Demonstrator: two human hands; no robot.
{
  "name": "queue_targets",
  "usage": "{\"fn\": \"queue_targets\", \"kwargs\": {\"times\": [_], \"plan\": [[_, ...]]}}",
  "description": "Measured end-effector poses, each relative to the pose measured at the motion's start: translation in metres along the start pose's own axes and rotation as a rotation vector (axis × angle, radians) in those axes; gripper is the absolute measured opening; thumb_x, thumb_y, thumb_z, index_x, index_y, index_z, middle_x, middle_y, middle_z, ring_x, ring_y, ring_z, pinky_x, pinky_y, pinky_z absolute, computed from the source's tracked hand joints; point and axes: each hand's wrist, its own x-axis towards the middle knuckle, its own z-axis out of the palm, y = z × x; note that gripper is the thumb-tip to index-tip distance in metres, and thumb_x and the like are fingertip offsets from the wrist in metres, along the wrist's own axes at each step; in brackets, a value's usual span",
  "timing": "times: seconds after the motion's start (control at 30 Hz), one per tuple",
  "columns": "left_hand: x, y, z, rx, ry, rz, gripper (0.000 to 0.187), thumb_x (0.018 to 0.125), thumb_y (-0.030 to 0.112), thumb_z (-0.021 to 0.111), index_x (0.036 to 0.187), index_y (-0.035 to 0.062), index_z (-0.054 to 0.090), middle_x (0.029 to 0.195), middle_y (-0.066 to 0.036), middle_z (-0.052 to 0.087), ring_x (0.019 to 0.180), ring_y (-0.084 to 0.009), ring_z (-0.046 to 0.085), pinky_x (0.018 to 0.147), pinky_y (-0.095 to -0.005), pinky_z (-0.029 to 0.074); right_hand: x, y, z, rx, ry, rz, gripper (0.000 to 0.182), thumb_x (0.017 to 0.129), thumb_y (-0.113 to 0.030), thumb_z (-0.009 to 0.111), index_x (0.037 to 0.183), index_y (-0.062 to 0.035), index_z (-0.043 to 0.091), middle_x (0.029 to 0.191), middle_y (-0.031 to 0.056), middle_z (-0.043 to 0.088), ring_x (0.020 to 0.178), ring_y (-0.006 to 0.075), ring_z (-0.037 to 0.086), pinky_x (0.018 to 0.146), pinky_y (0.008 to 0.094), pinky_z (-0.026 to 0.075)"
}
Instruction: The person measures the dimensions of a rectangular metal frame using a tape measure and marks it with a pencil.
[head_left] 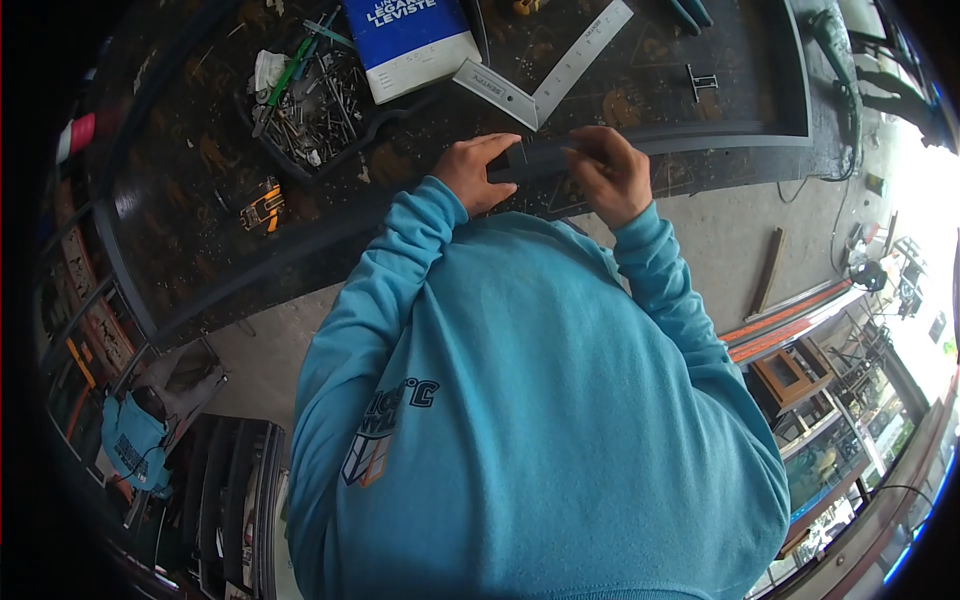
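Observation:
Over the near bar of the dark grey metal frame (720, 135), my left hand (478, 172) has its thumb and fingers around a small dark piece (514, 160). That piece is too small and dark to name. To its right, my right hand (614, 178) is closed in a pinch with the fingertips towards the left hand. Whatever sits in that pinch is hidden. Just beyond both hands lies a try square (497, 95) with a ruled metal blade, its corner pointing at the gap between them.
A black tray (315, 170) of loose screws stands at the left, beside a blue and white box (415, 45). A yellow and black tool (262, 206) lies nearer. A small metal fitting (703, 82) and plier-like handles (690, 14) lie right. Wood cabinets (790, 375) stand at lower right.

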Motion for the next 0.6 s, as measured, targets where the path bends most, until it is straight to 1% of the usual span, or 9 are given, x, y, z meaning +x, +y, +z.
{"fn": "queue_targets", "kwargs": {"times": [0.07, 0.1, 0.2, 0.23, 0.27, 0.33, 0.47, 0.53, 0.6], "plan": [[0.000, 0.001, -0.002, -0.032, -0.008, -0.012, 0.065, 0.067, 0.011, 0.080, 0.128, 0.0039, 0.059, 0.123, -0.021, 0.064, 0.109, -0.0342, 0.065, 0.095, -0.0381, 0.053, 0.002, 0.004, 0.008, -0.008, -0.094, -0.018, 0.018, 0.079, -0.007, 0.069, 0.094, 0.0006, 0.067, 0.077, 0.0108, 0.068, 0.067, 0.0158, 0.066, 0.062, 0.0296, 0.053], [0.000, 0.002, -0.003, -0.033, -0.005, -0.014, 0.065, 0.067, 0.011, 0.080, 0.128, 0.0039, 0.059, 0.123, -0.021, 0.064, 0.109, -0.0342, 0.065, 0.095, -0.0381, 0.053, 0.003, 0.005, 0.011, -0.005, -0.123, -0.024, 0.014, 0.076, -0.008, 0.072, 0.086, 0.0005, 0.066, 0.076, 0.0114, 0.069, 0.066, 0.0157, 0.066, 0.060, 0.0294, 0.053], [0.000, 0.004, -0.005, -0.065, -0.013, -0.027, 0.065, 0.066, 0.011, 0.080, 0.127, 0.0034, 0.060, 0.123, -0.022, 0.064, 0.110, -0.0340, 0.065, 0.095, -0.0379, 0.053, 0.003, 0.012, 0.025, -0.009, -0.195, -0.092, 0.012, 0.075, -0.007, 0.074, 0.082, 0.0002, 0.067, 0.076, 0.0119, 0.069, 0.065, 0.0155, 0.066, 0.058, 0.0293, 0.053], [0.000, 0.002, -0.004, -0.078, -0.006, -0.023, 0.065, 0.066, 0.012, 0.080, 0.127, 0.0032, 0.060, 0.123, -0.022, 0.064, 0.110, -0.0342, 0.065, 0.095, -0.0380, 0.053, 0.004, 0.014, 0.028, -0.002, -0.201, -0.153, 0.011, 0.073, -0.005, 0.076, 0.079, -0.0004, 0.067, 0.074, 0.0117, 0.068, 0.063, 0.0173, 0.066, 0.056, 0.0303, 0.052], [0.000, 0.001, -0.003, -0.092, 0.001, -0.020, 0.065, 0.066, 0.012, 0.081, 0.127, 0.0029, 0.061, 0.124, -0.022, 0.063, 0.110, -0.0343, 0.065, 0.095, -0.0381, 0.053, 0.003, 0.016, 0.031, -0.002, -0.206, -0.154, 0.011, 0.073, -0.005, 0.076, 0.079, -0.0004, 0.067, 0.074, 0.0117, 0.068, 0.063, 0.0173, 0.066, 0.056, 0.0303, 0.052], [0.000, 0.002, -0.004, -0.067, 0.008, 0.000, 0.065, 0.066, 0.012, 0.081, 0.127, 0.0026, 0.061, 0.123, -0.022, 0.064, 0.110, -0.0346, 0.065, 0.096, -0.0381, 0.053, 0.002, 0.016, 0.036, -0.046, -0.192, -0.234, 0.012, 0.073, -0.004, 0.076, 0.079, -0.0003, 0.067, 0.074, 0.0109, 0.067, 0.063, 0.0196, 0.067, 0.056, 0.0312, 0.053], [0.000, 0.001, -0.004, -0.073, 0.016, 0.022, 0.065, 0.065, 0.012, 0.081, 0.126, 0.0019, 0.061, 0.123, -0.022, 0.064, 0.111, -0.0352, 0.064, 0.097, -0.0382, 0.052, 0.003, 0.017, 0.036, -0.063, -0.228, -0.257, 0.011, 0.073, -0.003, 0.075, 0.078, -0.0003, 0.066, 0.073, 0.0102, 0.066, 0.063, 0.0213, 0.066, 0.057, 0.0316, 0.053], [0.000, 0.001, -0.004, -0.071, 0.019, 0.018, 0.065, 0.065, 0.012, 0.081, 0.126, 0.0018, 0.061, 0.123, -0.022, 0.064, 0.111, -0.0352, 0.064, 0.097, -0.0381, 0.052, 0.004, 0.020, 0.037, -0.105, -0.244, -0.289, 0.014, 0.075, -0.006, 0.076, 0.080, 0.0000, 0.064, 0.074, 0.0128, 0.067, 0.063, 0.0225, 0.067, 0.057, 0.0322, 0.052], [-0.001, 0.000, -0.004, -0.068, 0.021, 0.013, 0.065, 0.064, 0.013, 0.081, 0.125, 0.0017, 0.061, 0.123, -0.022, 0.064, 0.111, -0.0353, 0.064, 0.097, -0.0380, 0.052, 0.003, 0.020, 0.040, -0.086, -0.221, -0.291, 0.013, 0.073, -0.004, 0.075, 0.078, -0.0005, 0.064, 0.072, 0.0115, 0.065, 0.062, 0.0224, 0.065, 0.056, 0.0324, 0.052]]}}
